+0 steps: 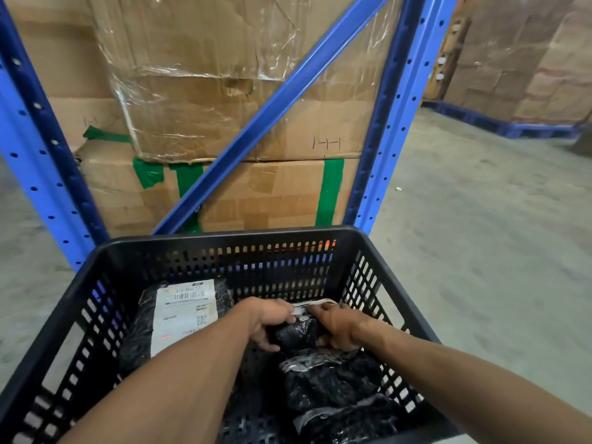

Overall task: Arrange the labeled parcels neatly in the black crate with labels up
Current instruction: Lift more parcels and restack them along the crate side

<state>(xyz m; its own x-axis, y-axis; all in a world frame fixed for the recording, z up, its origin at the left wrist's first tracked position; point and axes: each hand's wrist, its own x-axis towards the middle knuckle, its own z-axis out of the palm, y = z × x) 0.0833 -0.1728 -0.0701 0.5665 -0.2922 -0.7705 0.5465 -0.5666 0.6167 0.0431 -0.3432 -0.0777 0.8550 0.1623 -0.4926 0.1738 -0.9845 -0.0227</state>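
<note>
A black slotted crate [224, 238] fills the lower view. Inside on the left lies a black parcel with its white label [184, 312] facing up. Both hands reach into the crate's far right part. My left hand [267, 322] and my right hand [336, 328] grip a small black parcel [296, 334] between them; the edge of its white label shows at its far top. Nearer to me on the right lie two more black parcels [330, 379], their labels mostly hidden.
A blue steel rack [381, 123] with a diagonal brace stands right behind the crate, holding stacked cardboard boxes [224, 91] with green tape. Grey concrete floor lies on both sides. More boxes on blue pallets [512, 126] stand at the far right.
</note>
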